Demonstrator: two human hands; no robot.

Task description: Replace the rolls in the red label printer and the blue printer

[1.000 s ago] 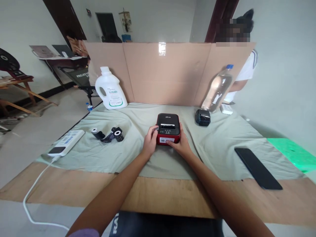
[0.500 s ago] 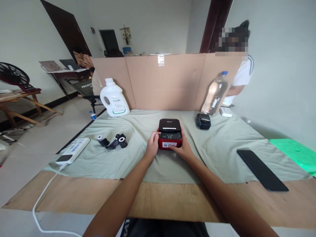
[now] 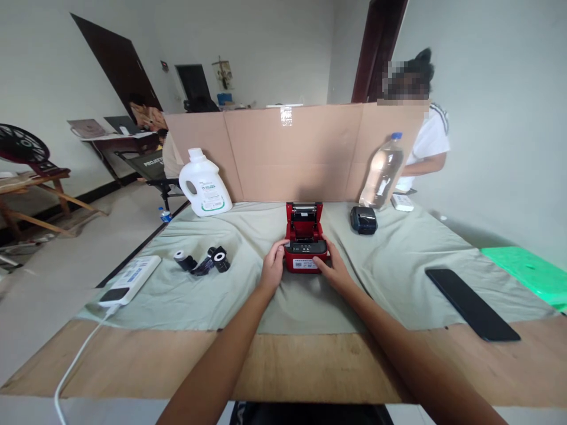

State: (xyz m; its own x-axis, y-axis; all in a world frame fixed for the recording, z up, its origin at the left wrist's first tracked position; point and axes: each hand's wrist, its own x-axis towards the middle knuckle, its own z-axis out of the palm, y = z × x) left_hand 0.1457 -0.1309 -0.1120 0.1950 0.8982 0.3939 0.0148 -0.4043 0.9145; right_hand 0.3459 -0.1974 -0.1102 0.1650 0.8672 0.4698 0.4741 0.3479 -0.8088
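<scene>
A small red and black label printer (image 3: 305, 242) stands on the grey-green cloth (image 3: 390, 271) in the middle of the table. Its lid stands upright, showing a red inside. My left hand (image 3: 272, 268) grips the printer's left side, fingers curled round it. My right hand (image 3: 333, 268) holds the right side and front corner. Black ribbon rolls (image 3: 204, 261) lie on the cloth to the left, apart from both hands.
A white power strip (image 3: 129, 278) with a cable lies at the left. Behind stand a white detergent jug (image 3: 204, 184), a cardboard screen (image 3: 292, 150), a clear bottle (image 3: 381, 172) and a second black printer (image 3: 364, 219). A black phone (image 3: 472, 304) lies right. A person stands beyond the screen.
The printer's black lid, shut a second ago, has swung up and now stands open. Both hands stay on the printer's sides.
</scene>
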